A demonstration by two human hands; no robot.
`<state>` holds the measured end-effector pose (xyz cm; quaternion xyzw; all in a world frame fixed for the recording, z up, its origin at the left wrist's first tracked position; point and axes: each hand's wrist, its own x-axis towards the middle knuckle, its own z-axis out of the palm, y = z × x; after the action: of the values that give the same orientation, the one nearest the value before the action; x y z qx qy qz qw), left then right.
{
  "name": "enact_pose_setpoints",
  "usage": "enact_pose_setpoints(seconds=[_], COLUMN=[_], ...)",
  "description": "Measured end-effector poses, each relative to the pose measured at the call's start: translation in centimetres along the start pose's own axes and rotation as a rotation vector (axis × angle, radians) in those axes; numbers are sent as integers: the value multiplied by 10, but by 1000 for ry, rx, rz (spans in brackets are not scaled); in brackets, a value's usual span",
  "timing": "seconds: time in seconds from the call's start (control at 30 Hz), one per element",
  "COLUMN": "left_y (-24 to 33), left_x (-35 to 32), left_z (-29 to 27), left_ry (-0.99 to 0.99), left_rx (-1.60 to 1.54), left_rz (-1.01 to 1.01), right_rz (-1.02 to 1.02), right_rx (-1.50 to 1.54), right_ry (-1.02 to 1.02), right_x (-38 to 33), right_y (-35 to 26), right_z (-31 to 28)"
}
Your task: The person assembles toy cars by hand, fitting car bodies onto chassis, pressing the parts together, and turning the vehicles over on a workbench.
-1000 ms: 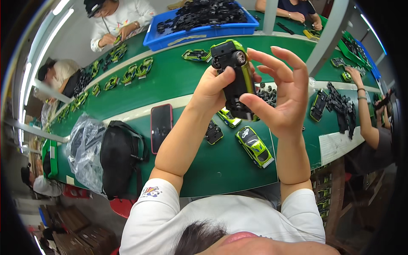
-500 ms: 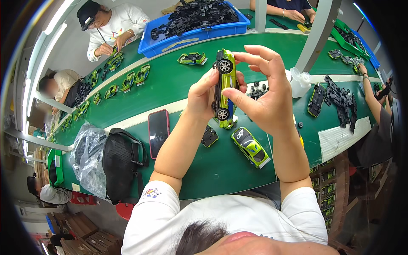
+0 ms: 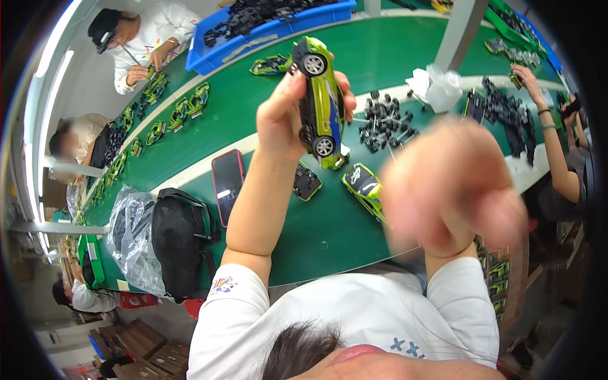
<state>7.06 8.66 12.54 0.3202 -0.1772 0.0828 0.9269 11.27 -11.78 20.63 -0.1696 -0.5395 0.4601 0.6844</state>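
Observation:
My left hand [image 3: 282,120] grips a green toy car [image 3: 328,104] by its middle, tilted on end above the table, its side with two silver-rimmed wheels in view. My right hand [image 3: 449,187] is raised close to the camera, away from the car. It is smeared by motion, so its fingers cannot be read. Below it, partly covered, another green toy car [image 3: 362,187] rests on the table. Under the held car lies a car with its black underside [image 3: 308,182] up. Past the right hand is a pile of black wheels on axles [image 3: 383,120].
A phone [image 3: 228,183], a black mesh bag [image 3: 178,247] and a clear plastic bag [image 3: 132,234] lie at the left. Behind stands a blue bin [image 3: 272,31] of black parts. White plastic cups [image 3: 442,88] stand at the right. Co-workers handle green car bodies [image 3: 156,132] across the table.
My right hand has left the car and swung right and nearer the camera, blurring. My left hand keeps the car, now slightly farther left and tilted. The wheel pile shows more fully.

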Motion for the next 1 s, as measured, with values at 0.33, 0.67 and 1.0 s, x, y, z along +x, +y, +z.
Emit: enact_pose_setpoints(seconds=[0.33,0.67,1.0], left_y=[3,9,13], left_x=[-6,-12,-5], left_z=[-14,-22,-4], left_ry=[-93,-213,13], left_rx=[9,57,336], left_rz=[-11,-40,24], right_rz=[27,126,137], right_rx=[467,527,356], right_ry=[-532,-591,-1010], right_x=[6,-46,25], right_y=[-3,-23,-14], right_z=[-1,-4,11])
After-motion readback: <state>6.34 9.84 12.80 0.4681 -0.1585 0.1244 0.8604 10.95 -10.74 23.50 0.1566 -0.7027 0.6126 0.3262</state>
